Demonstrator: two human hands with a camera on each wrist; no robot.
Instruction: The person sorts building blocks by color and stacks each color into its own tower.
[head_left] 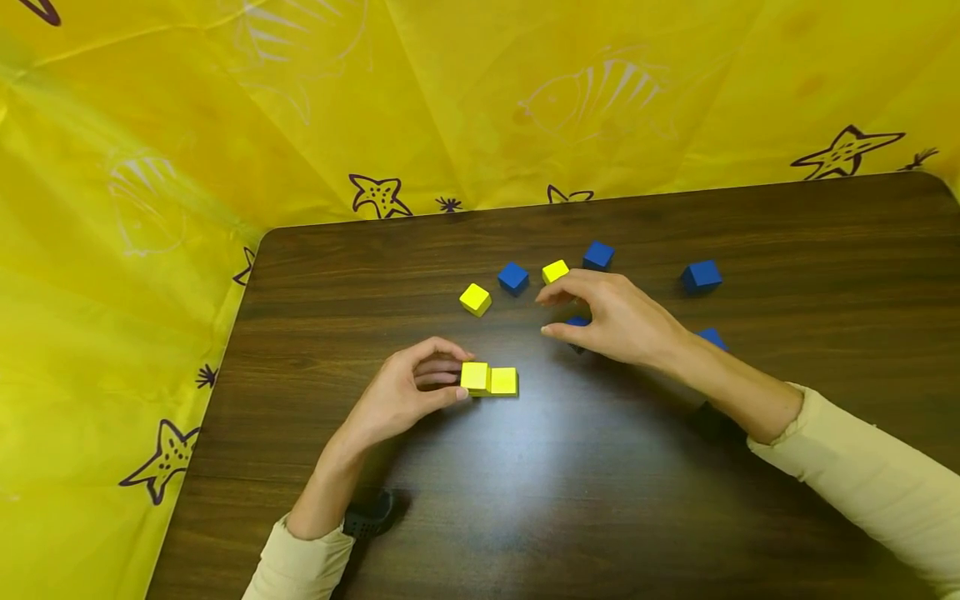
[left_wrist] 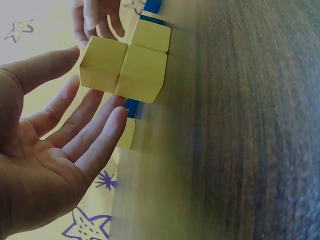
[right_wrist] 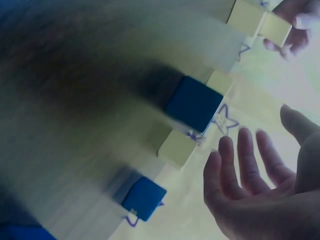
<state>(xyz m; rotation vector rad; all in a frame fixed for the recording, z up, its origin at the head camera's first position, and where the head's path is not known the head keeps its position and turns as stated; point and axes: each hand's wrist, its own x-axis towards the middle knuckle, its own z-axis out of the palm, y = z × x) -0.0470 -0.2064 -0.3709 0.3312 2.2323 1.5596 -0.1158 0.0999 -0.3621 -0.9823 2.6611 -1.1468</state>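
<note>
Two yellow cubes are stacked, and a third yellow cube (head_left: 504, 381) sits against the stack's right side. My left hand (head_left: 405, 387) pinches the upper yellow cube (head_left: 474, 377), thumb on the near side and index finger at the far side. In the left wrist view, the lower yellow cube (left_wrist: 142, 72) rests on the table under it. My right hand (head_left: 618, 317) hovers over a blue cube (right_wrist: 195, 104), its thumb and fingers apart with nothing between them. That cube is partly hidden by the hand in the head view.
Beyond the hands lie a yellow cube (head_left: 476, 299), a blue cube (head_left: 513, 277), another yellow cube (head_left: 555, 271) and another blue cube (head_left: 598, 255). Farther right are two blue cubes, one (head_left: 701, 277) in full sight, one (head_left: 712, 337) partly behind the right forearm. Yellow cloth (head_left: 450, 100) borders the brown table (head_left: 337, 283).
</note>
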